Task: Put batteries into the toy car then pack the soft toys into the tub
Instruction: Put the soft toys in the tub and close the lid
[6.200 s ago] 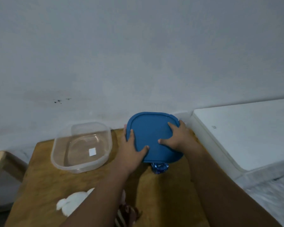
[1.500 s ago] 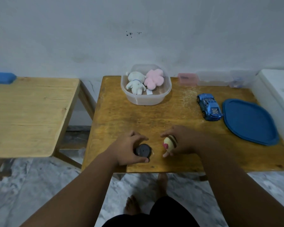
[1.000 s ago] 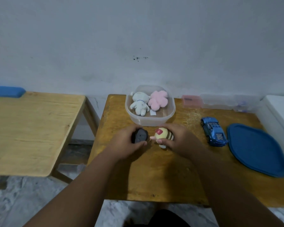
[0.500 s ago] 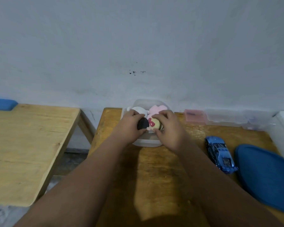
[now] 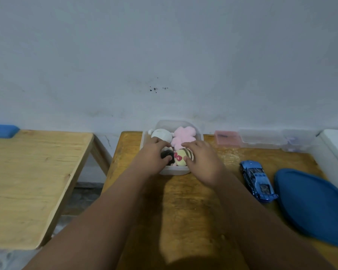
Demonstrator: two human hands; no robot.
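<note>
Both hands reach into the clear tub (image 5: 175, 171) at the far side of the tabletop (image 5: 193, 201). The left hand (image 5: 151, 155) has its grip curled round a dark round toy (image 5: 165, 153). The right hand (image 5: 202, 162) has its grip clamped on a yellow striped toy (image 5: 180, 158). The blue toy car (image 5: 259, 180) stands to the right

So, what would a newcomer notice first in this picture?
Two hands meet at the clear tub at the back of the brown table: the left hand holds a dark round toy and the right hand holds a yellow striped toy at its near end, in front of a white toy and a pink toy. To the right, a blue toy car stands beside a blue lid.
</note>
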